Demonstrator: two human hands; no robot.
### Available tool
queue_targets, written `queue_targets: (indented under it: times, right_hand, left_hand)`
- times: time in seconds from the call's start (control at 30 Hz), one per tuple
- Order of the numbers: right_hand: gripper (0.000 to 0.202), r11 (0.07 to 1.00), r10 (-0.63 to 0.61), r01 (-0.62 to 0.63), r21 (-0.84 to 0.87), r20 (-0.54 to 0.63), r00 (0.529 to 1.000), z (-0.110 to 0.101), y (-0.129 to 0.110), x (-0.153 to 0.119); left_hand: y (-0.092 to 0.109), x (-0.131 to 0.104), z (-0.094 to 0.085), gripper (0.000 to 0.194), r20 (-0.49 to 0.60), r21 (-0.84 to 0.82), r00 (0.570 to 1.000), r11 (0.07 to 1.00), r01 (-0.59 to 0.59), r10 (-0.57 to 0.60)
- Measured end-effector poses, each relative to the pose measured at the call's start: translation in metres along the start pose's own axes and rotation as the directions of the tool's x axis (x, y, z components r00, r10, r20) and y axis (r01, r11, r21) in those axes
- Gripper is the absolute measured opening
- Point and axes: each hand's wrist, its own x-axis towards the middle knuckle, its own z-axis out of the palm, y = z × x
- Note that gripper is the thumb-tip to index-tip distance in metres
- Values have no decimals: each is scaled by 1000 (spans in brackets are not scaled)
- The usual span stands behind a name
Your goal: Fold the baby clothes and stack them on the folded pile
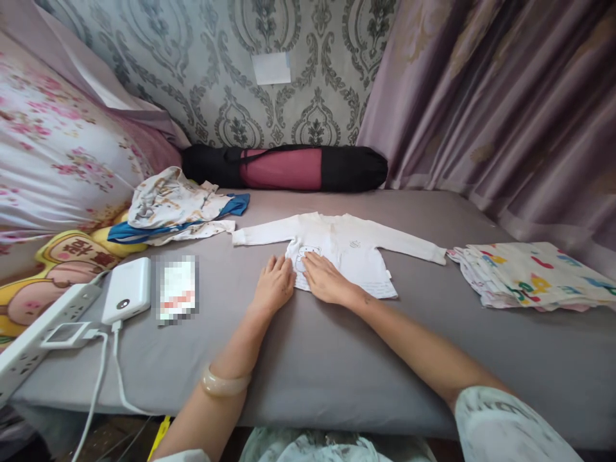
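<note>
While both hands press down at the near left part of it, the small white long-sleeved cotton shirt (353, 256) lies spread out just ahead of the person, neckline away, hem this way. Sleeve to sleeve, that's its long axis, running left to right straight across the forearms' reach! The left hand (276, 282) is right at the side edge by the hem; the right hand (325, 277) sits further in, over the line-drawn print, nearer the middle, with the whole right half uncovered. No clench here: fingers are laid out flat, palms down, no cloth visibly bunched.

Underneath, a smooth grey fabric sheet (330, 372). Off the right cuff, just beside it, a folded stack of colourful printed cloth (539, 273); by the left cuff, a loose heap of white-patterned and blue clothes (168, 205). Nearer left, a white rectangular power bank (128, 290) trails its cable. And at the back, a long black-and-maroon fabric bag (283, 168) lies along the grey damask-patterned wall (202, 70), purple drapes (447, 109) hanging right.
</note>
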Motion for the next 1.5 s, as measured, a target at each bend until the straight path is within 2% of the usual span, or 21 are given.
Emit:
queue_targets:
  times: [0.1,0.2,0.33,0.47,0.63,0.8,0.93,1.1,1.23,1.37,1.5]
  right_hand:
    - [60,994,100,-96,-53,74,992,19,-3,24]
    - [64,987,146,-141,-74,81,986,25,4,49]
    - [64,972,209,-204,-118,33,977,26,16,80]
    - [63,952,265,-266,-153,-22,964,23,29,107]
    - [60,929,333,-342,-141,-86,939,22,36,123]
    - [65,903,406,-416,-110,-103,908,31,17,105]
    - [67,907,405,-412,-92,-83,911,40,-10,80]
    - [68,925,371,-373,-69,-37,928,45,-37,54]
    - [65,947,320,-319,-46,15,947,44,-54,32]
    - [65,970,243,-244,3,67,968,41,-73,2]
    - [66,989,95,-111,97,162,982,28,-84,-33]
  left_hand:
    - [-4,-1,7,46,83,28,996,999,40,-42]
    - [-4,-1,11,47,74,33,997,999,21,-24]
    - [-5,0,11,45,48,12,999,1000,7,-7]
    - [-6,1,10,45,97,-11,995,999,32,-31]
    - [-11,1,5,40,42,-66,999,998,22,-19]
    - [-19,5,3,26,-16,-154,998,987,49,-52]
    - [-27,11,10,33,-62,-171,993,981,89,-100]
    - [-35,16,16,30,-90,-175,985,976,131,-149]
    - [-36,16,14,34,-64,-198,982,966,163,-179]
    - [-37,15,15,34,-82,-209,979,964,165,-186]
    - [-38,15,17,32,-110,-210,978,966,153,-179]
